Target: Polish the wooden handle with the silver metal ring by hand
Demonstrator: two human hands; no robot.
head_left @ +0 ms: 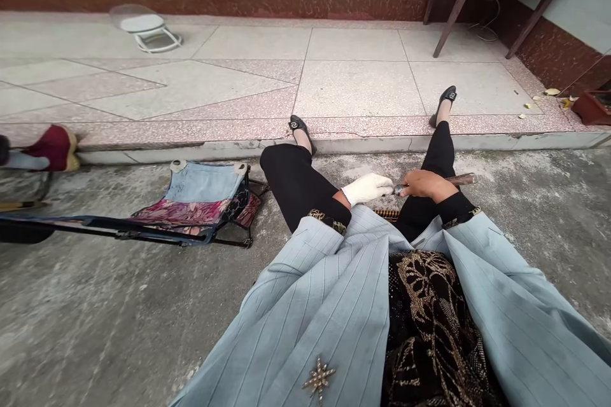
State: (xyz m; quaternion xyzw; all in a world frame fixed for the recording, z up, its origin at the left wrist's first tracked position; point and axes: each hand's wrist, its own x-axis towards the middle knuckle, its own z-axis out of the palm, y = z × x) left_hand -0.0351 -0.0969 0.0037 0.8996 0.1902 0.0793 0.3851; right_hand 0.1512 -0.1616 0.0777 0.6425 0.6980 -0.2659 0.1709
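Observation:
My left hand [367, 189], in a white knit glove, is over my lap with its fingers pressed together. Its fingertips meet the metal-collared end of a wooden-handled tool [465, 179]; whatever they grip is hidden. My bare right hand [427, 184] is wrapped round the handle, whose brown end sticks out to the right. The tool's working part is out of sight. Just below the hands, a ridged yellow-brown thing [386, 213] shows between my legs, partly covered by the jacket.
A folding chair [200, 184] with denim and floral cloth stands on the concrete at left. Another person's red shoe [56, 149] is at the far left. Along the raised tiled step [353, 89] are a small white stool [147, 25], a wooden table [458, 13] and a planter [593, 107].

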